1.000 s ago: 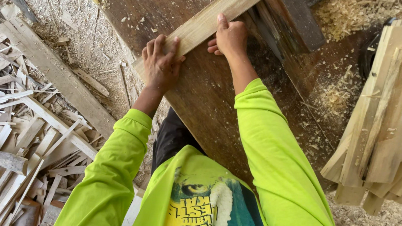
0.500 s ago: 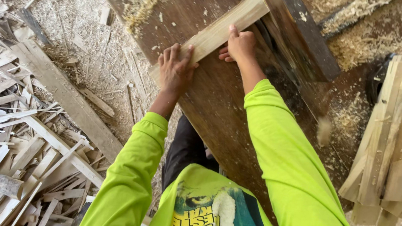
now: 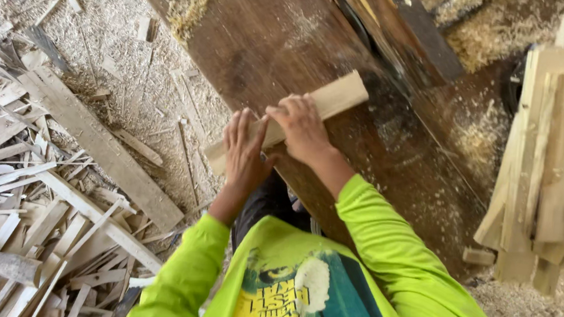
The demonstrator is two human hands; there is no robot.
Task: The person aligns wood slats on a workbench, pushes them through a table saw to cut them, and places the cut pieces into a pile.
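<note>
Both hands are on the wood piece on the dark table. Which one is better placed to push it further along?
Probably the left hand: it lies at the near end of the wood piece, behind it. The right hand rests on top mid-length, better suited to steadying it on the table.

Dark wooden bench [image 3: 287, 47] carries a pale wood strip [image 3: 330, 97] and sawdust [image 3: 473, 133].

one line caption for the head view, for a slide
Both hands, left hand and right hand, press a pale wood strip on a dark workbench.

The wood block [image 3: 300, 115] is pale tan on a dark brown tabletop [image 3: 273, 46]. The sleeves [image 3: 390, 261] are neon yellow-green; the stacked boards [image 3: 561, 160] at right are light beige.
</note>
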